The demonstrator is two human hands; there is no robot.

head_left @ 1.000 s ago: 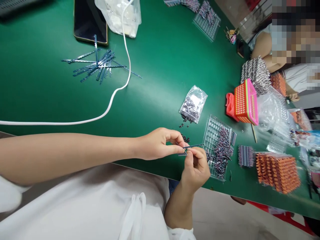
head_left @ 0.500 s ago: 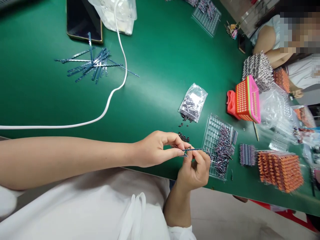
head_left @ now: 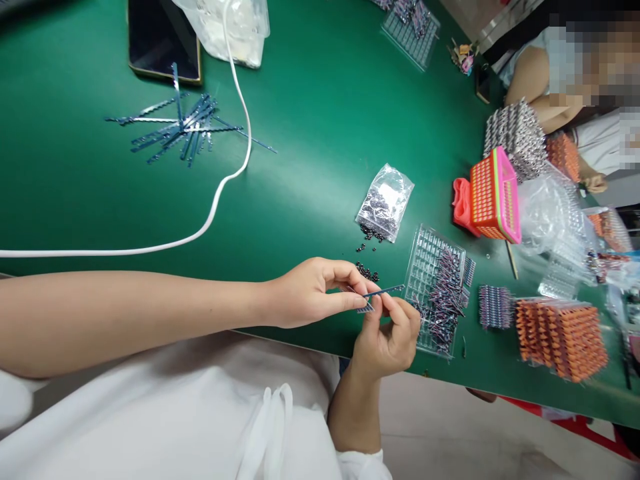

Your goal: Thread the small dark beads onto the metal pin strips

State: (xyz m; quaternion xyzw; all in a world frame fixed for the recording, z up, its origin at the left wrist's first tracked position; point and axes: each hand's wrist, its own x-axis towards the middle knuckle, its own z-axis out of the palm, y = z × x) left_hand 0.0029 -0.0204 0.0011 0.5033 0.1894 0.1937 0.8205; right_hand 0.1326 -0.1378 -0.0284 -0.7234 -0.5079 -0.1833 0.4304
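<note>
My left hand point(head_left: 320, 293) pinches a thin dark-blue strip point(head_left: 387, 291) between thumb and fingers, its free end pointing right and slightly up. A small striped piece point(head_left: 367, 307) shows just under that thumb. My right hand point(head_left: 387, 333) is closed, thumb and fingertips pressed together right below the strip; what they grip is too small to make out. Small dark beads point(head_left: 368, 272) lie loose just beyond my left fingers. To the right of my hands, a clear ridged tray point(head_left: 417, 267) holds a heap of thin purple-and-blue pieces point(head_left: 445, 300).
A clear bag of dark beads point(head_left: 385, 203) lies beyond the hands. Blue strips point(head_left: 187, 130) are piled near a phone point(head_left: 163, 40) and white cable point(head_left: 220, 193). At right stand a basket point(head_left: 487, 193), orange stacks point(head_left: 560, 340) and a purple stack point(head_left: 496, 307). Another person's arm point(head_left: 545, 113) is beyond.
The blue strip has tilted, its right end now higher and clear of my right fingertips. Both hands have barely moved, and the whole view has shifted slightly.
</note>
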